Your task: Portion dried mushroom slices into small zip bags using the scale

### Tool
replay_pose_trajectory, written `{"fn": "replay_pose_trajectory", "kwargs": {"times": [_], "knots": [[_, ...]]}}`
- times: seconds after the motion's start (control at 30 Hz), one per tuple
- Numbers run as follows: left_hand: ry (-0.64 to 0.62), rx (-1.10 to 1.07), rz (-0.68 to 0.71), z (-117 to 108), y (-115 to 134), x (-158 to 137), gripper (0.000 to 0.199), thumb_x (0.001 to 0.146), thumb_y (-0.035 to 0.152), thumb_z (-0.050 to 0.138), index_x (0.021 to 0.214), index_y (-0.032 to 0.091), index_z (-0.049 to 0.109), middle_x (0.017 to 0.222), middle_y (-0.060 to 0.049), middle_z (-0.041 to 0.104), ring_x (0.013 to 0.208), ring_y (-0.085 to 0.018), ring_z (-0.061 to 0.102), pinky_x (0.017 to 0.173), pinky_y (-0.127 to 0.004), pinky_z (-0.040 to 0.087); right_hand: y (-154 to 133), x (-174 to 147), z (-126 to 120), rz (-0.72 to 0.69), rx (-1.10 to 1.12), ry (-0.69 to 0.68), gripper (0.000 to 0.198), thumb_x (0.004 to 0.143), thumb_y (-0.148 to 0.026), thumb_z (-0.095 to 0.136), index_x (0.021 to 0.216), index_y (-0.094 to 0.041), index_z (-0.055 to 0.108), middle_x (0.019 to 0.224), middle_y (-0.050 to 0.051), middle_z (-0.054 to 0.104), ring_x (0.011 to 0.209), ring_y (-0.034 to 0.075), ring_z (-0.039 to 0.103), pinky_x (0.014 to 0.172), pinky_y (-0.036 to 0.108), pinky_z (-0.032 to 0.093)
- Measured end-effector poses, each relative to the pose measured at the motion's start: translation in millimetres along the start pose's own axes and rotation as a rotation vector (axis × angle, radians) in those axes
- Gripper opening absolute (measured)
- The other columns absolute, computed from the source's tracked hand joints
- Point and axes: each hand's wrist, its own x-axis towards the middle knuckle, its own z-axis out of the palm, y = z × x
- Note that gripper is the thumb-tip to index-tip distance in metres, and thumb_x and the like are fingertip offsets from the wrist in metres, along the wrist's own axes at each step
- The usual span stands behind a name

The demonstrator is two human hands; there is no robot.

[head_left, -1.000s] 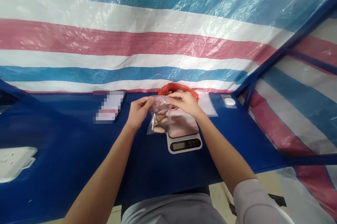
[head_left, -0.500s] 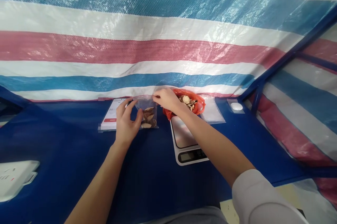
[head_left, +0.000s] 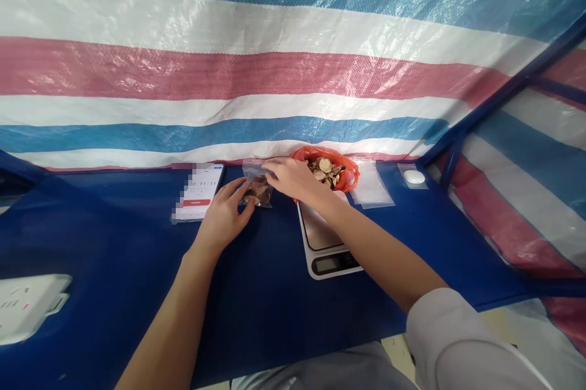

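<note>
A small clear plastic bag (head_left: 259, 193) with brown dried slices in it lies between my hands on the blue table. At its left side my left hand (head_left: 224, 213) grips it, thumb at the lower edge and fingers higher up. My right hand (head_left: 293, 179) reaches over the bag's upper right part with bent fingers on the plastic; its thumb is hidden. Behind the right hand is an open red plastic bag (head_left: 350, 173) full of dried mushroom-like slices (head_left: 326, 165). My right forearm crosses over a white kitchen scale (head_left: 315, 269).
A phone (head_left: 199, 195) showing a timer lies left of my left hand. Flat clear bags (head_left: 373, 188) and a white rounded object (head_left: 414, 177) are at the right. A white power strip (head_left: 32, 304) sits at the left. Striped sheeting (head_left: 229, 75) hangs behind the table.
My left hand has closed in on the bag of slices, which now looks more bunched. The right fingers have come over its top. The camera view has shifted slightly.
</note>
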Motion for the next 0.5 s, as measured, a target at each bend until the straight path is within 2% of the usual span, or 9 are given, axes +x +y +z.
{"fn": "replay_pose_trajectory", "kwargs": {"times": [0.1,0.17,0.27,0.5], "knots": [[-0.047,0.023,-0.02,2.7,-0.3,-1.7,0.045,0.095,0.035,0.049,0.132,0.015,0.062,0.134,-0.017,0.062,0.124,-0.034,0.06,0.107,-0.052,0.05,-10.1,-16.5,8.2,-0.1,0.032,-0.062,0.032,0.099,-0.023,0.05,0.125,-0.019,0.067,0.139,0.009,0.063,0.12,0.023,0.064,0.098,0.034,0.052],[-0.078,0.046,-0.04,5.0,-1.2,-3.0,0.045,0.095,0.035,0.046,0.133,0.015,0.062,0.135,-0.017,0.062,0.125,-0.033,0.059,0.108,-0.052,0.05,-14.0,-23.2,17.2,-0.16,0.01,-0.075,0.035,0.1,-0.029,0.051,0.13,-0.015,0.064,0.142,0.012,0.061,0.125,0.025,0.061,0.103,0.037,0.051],[-0.09,0.068,-0.056,7.4,-3.1,-4.4,0.046,0.096,0.036,0.044,0.132,0.014,0.063,0.134,-0.017,0.063,0.124,-0.032,0.06,0.108,-0.051,0.05,-13.9,-26.2,31.3,-0.225,-0.048,-0.059,0.043,0.1,-0.029,0.053,0.137,-0.007,0.056,0.145,0.017,0.058,0.137,0.027,0.053,0.113,0.04,0.044],[-0.047,0.104,-0.068,8.3,-8.4,-4.7,0.044,0.097,0.037,0.045,0.128,0.013,0.065,0.129,-0.017,0.065,0.121,-0.032,0.062,0.106,-0.049,0.052,-10.0,-16.4,43.6,-0.272,-0.106,-0.061,0.042,0.103,-0.027,0.047,0.139,-0.008,0.053,0.147,0.015,0.056,0.139,0.025,0.05,0.113,0.038,0.046]]}}
